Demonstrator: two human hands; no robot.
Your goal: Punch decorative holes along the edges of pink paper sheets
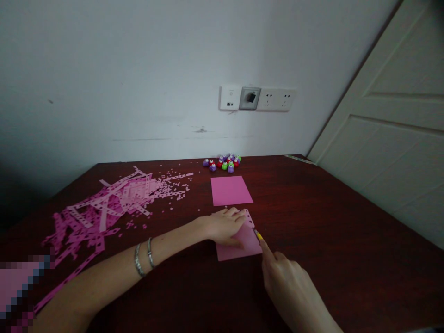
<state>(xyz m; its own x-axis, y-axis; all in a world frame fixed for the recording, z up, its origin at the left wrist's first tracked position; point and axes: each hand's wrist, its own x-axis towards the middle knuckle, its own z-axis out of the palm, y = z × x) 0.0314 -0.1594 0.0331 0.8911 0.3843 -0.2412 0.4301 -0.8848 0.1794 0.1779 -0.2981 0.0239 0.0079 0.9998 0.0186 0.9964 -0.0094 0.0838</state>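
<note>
My left hand (227,225) lies flat, fingers stretched out, on a pink paper sheet (244,245) whose right edge is punched with small holes. My right hand (287,277) grips a thin yellow-tipped tool (258,236), probably a craft knife, with the index finger laid along it. The tip touches the sheet's right edge. A second, whole pink sheet (231,190) lies just beyond the first. Two bangles ring my left wrist.
A heap of punched pink paper strips and scraps (111,203) covers the left of the dark wooden table (329,222). A cluster of small coloured paper punches (225,163) sits by the wall. Wall sockets (256,98) are above; a white door (391,129) stands at right.
</note>
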